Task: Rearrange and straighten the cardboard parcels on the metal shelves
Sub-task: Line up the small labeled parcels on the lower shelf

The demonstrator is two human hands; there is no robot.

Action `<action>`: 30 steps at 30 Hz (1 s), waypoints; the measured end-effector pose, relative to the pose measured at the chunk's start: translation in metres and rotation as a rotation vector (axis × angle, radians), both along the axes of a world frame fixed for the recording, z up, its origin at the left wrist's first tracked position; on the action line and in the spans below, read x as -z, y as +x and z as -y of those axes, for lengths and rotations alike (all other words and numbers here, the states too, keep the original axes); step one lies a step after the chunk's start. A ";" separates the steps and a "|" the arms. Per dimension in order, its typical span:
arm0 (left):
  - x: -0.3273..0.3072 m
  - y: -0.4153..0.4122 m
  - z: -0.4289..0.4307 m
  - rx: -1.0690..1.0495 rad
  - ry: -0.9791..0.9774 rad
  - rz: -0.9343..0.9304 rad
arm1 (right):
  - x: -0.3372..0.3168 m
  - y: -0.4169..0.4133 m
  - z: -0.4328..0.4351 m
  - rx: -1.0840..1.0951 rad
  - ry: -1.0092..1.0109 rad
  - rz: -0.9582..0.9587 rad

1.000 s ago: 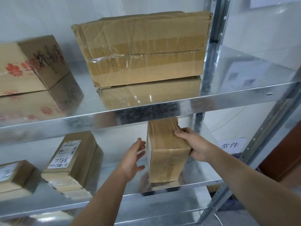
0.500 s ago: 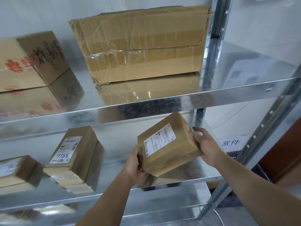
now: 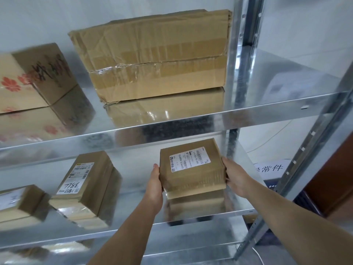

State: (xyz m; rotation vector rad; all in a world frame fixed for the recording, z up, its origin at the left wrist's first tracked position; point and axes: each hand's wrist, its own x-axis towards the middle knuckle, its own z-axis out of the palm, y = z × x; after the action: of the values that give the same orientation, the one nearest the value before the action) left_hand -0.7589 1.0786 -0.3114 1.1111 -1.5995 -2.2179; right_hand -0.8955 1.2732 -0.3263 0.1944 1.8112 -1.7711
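Note:
A small cardboard parcel (image 3: 191, 167) lies flat, white label up, at the right end of the middle metal shelf (image 3: 133, 190). My left hand (image 3: 155, 182) holds its left side, thumb tip at the top edge; the fingers are hidden behind the box. My right hand (image 3: 236, 177) grips its right side. Further left on this shelf lies a parcel marked 7786 (image 3: 86, 180), turned askew. Another small parcel (image 3: 17, 203) sits at the far left.
On the upper shelf (image 3: 172, 125) stand a large creased taped box (image 3: 152, 58) and a flower-printed box (image 3: 28, 79), set at an angle. A steel upright (image 3: 236, 54) rises just right of the parcel. A paper sign (image 3: 271, 167) lies beyond the rack.
The small parcel stood on its narrow side, was tipped and lifted between both hands, and now lies flat with its label up. My left hand went from open beside it to holding its left side.

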 end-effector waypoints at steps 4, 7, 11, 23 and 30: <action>0.011 0.000 -0.002 0.031 -0.018 0.032 | 0.018 -0.003 -0.006 -0.054 0.152 -0.016; 0.014 -0.003 -0.001 0.025 -0.015 0.038 | 0.019 -0.002 -0.008 -0.080 0.176 -0.020; 0.012 -0.003 0.003 0.003 -0.084 0.092 | -0.008 0.001 -0.003 -0.012 0.487 -0.435; -0.020 0.065 0.018 -0.369 -0.298 0.001 | -0.048 0.072 0.105 -0.554 0.155 -0.610; -0.021 0.162 0.043 -0.582 -0.311 0.058 | -0.031 0.159 0.177 -0.869 0.071 -0.512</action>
State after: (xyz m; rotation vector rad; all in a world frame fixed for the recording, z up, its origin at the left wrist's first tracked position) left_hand -0.5968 1.0351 -0.2907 1.3377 -1.3497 -1.5250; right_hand -0.7363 1.0960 -0.2951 -0.9578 1.8539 -1.1676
